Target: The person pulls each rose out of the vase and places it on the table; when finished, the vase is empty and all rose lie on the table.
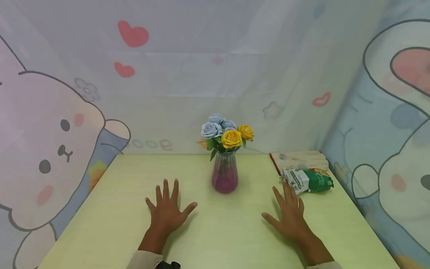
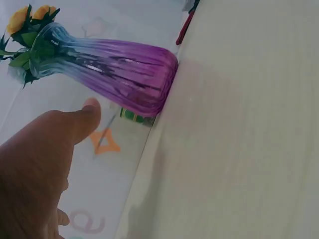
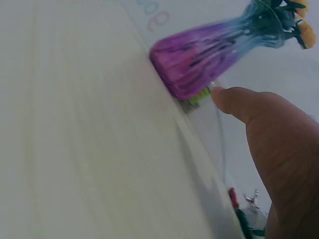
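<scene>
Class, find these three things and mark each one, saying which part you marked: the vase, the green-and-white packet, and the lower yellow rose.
Vase point(image 1: 225, 175): head view, on its purple body.
Green-and-white packet point(image 1: 313, 181): head view, on its green part.
Lower yellow rose point(image 1: 231, 139): head view, on its petals.

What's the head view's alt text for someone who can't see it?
A left hand and right hand spread open before a purple vase of blue and yellow roses on a pale table; a green packet and pale cloth item lie at right.
</scene>
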Action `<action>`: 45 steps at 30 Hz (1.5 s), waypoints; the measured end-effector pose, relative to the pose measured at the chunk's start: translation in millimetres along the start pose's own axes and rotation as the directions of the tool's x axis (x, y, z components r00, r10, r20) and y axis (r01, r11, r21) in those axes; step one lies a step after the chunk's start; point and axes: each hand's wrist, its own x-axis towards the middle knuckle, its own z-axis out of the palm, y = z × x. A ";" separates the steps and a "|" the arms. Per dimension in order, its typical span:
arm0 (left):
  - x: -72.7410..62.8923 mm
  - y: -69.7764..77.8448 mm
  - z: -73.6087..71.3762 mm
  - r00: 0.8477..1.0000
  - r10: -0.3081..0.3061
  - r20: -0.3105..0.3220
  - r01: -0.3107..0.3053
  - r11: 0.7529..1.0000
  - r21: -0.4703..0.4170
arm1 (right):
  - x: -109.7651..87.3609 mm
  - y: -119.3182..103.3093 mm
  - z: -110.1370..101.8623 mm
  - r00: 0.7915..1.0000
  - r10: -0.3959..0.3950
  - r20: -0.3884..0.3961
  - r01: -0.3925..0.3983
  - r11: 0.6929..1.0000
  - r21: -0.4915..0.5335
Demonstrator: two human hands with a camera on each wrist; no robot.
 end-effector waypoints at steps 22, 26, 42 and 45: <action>60.3 61.3 6.7 0.962 0.108 -0.251 -0.243 0.757 -0.607 | 83.5 -19.7 56.0 0.987 0.013 0.163 -0.057 0.962 0.267; 64.7 75.5 -9.8 0.932 0.113 -0.345 -0.325 0.684 -0.653 | 99.1 -30.2 65.9 0.982 0.033 0.184 -0.081 0.963 0.257; 74.6 137.1 -39.2 0.885 -0.023 -0.466 -0.389 0.514 -0.764 | 109.3 -38.6 89.0 0.979 0.052 0.199 -0.104 0.960 0.261; 82.6 146.0 -47.4 0.879 -0.072 -0.471 -0.377 0.498 -0.781 | 113.2 -41.4 85.5 0.982 0.049 0.181 -0.092 0.967 0.238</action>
